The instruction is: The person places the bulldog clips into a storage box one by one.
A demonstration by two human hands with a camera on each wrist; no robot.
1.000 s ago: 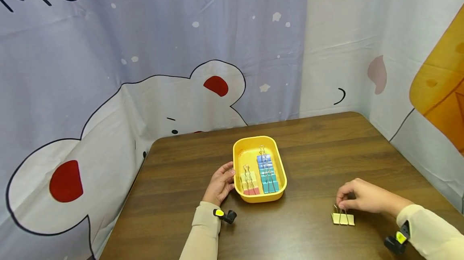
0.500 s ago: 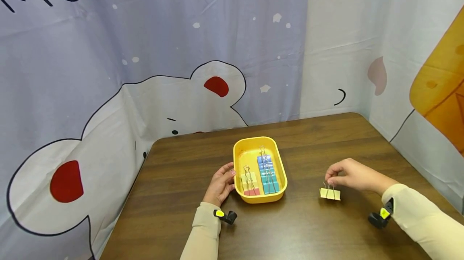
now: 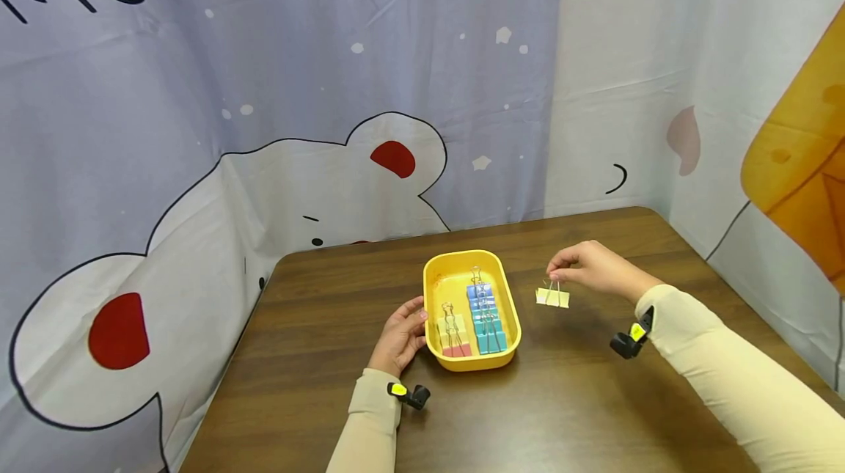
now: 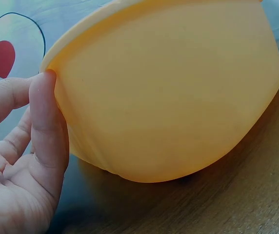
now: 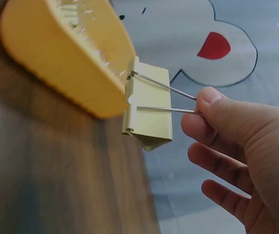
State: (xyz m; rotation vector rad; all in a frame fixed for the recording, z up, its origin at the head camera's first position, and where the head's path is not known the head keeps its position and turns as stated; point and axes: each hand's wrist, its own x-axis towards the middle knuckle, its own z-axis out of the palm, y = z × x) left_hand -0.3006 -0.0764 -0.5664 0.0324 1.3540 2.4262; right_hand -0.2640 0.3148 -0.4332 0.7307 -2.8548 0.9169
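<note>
A yellow plastic tray stands on the table, with binder clips in two rows inside. Pale yellow clips and a pink clip form the left row; blue clips and teal clips overlap along the right. My left hand holds the tray's left side, thumb and finger at its rim in the left wrist view. Right of the tray, my right hand pinches a pale yellow binder clip by its wire handles between thumb and index finger. The clip's body hangs below the fingertips in the head view.
The brown wooden table extends around the tray. A printed curtain hangs right behind the table's far edge and along its sides. A black wrist camera sits on the right sleeve, another camera on the left.
My right hand has carried the pale yellow binder clip leftward and toward the far edge, from the table's near right to beside the tray. The left hand and tray have stayed put.
</note>
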